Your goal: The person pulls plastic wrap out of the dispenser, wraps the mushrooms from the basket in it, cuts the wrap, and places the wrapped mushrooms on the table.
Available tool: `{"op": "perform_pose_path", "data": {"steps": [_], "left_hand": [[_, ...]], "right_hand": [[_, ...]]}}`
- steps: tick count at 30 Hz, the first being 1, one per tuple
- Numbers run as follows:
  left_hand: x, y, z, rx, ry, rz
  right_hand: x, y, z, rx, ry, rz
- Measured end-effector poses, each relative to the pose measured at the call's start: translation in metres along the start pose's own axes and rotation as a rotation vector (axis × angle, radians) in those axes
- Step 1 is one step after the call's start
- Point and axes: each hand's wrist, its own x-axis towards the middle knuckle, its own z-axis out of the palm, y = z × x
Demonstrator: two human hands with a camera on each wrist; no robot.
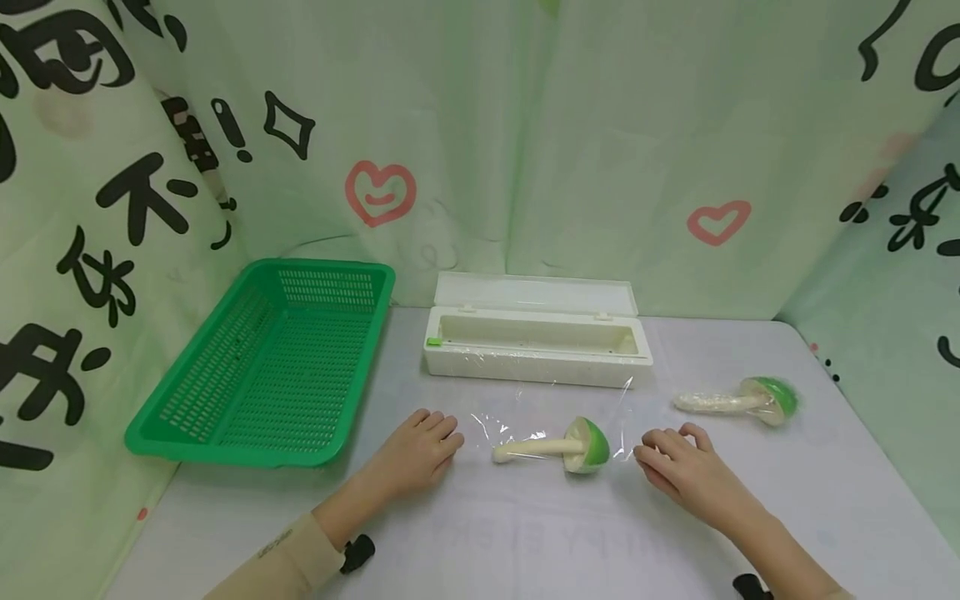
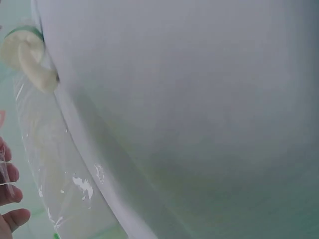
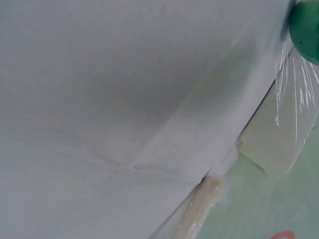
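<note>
A sheet of clear plastic wrap (image 1: 483, 427) spans the space between the two hands. My left hand (image 1: 420, 454) grips its left side with curled fingers; in the left wrist view, film crosses those fingers (image 2: 11, 172). At the other side, my right hand (image 1: 690, 475) pinches the wrap's edge. Between the hands lies a model mushroom (image 1: 592, 446) with a green cap and pale stem, cap toward the right. Whether the wrap passes over or under it, I cannot tell. Behind stands a white cling film box (image 1: 536, 367), its lid raised.
A second green-capped mushroom (image 1: 776, 400), its stem covered in shiny wrap, lies to the right beyond my right hand. A green plastic basket (image 1: 348, 408) stands at the left. Pale green curtain (image 1: 600, 150) borders the back and sides of the white table (image 1: 525, 533).
</note>
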Motion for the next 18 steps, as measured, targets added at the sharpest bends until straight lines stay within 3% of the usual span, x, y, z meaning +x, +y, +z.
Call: {"op": "perform_pose_path", "data": {"steps": [8, 18], "left_hand": [[0.017, -0.013, 0.010, 0.018, -0.041, -0.135], [0.039, -0.021, 0.031, 0.039, -0.087, -0.201]], "right_hand": [[0.019, 0.020, 0.011, 0.015, 0.021, 0.036], [0.031, 0.033, 0.039, 0.032, -0.005, 0.110]]}}
